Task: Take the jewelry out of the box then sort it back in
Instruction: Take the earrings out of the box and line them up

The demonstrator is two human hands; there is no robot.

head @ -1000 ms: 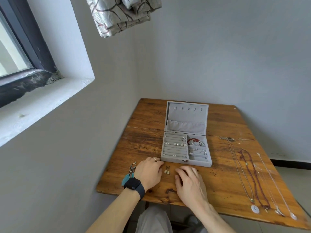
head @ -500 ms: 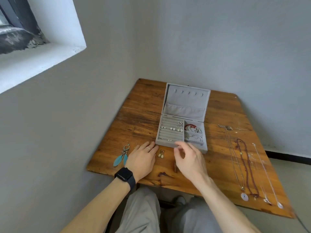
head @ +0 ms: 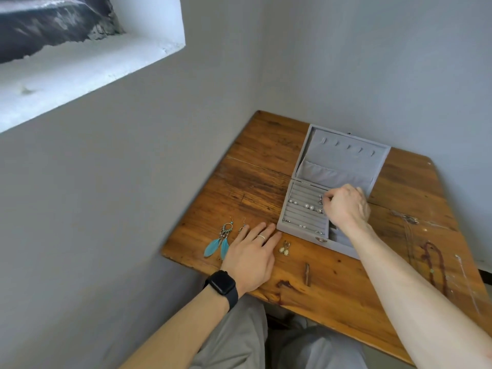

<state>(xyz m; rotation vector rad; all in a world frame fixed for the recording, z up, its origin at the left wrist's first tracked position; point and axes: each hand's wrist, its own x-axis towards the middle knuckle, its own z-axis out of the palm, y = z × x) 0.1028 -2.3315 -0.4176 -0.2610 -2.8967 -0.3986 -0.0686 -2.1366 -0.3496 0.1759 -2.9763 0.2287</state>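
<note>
Open grey jewelry box (earrings inside)

The right hand has been moved from the table's front into the box, its fingers now curled beside a stud.

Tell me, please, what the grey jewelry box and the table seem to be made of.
The jewelry box looks covered and lined in grey velvet-like fabric: matte, soft, no shine. The table looks like brown-stained wood, probably varnished: clear grain, plank seams, a slight sheen near the box.
</note>
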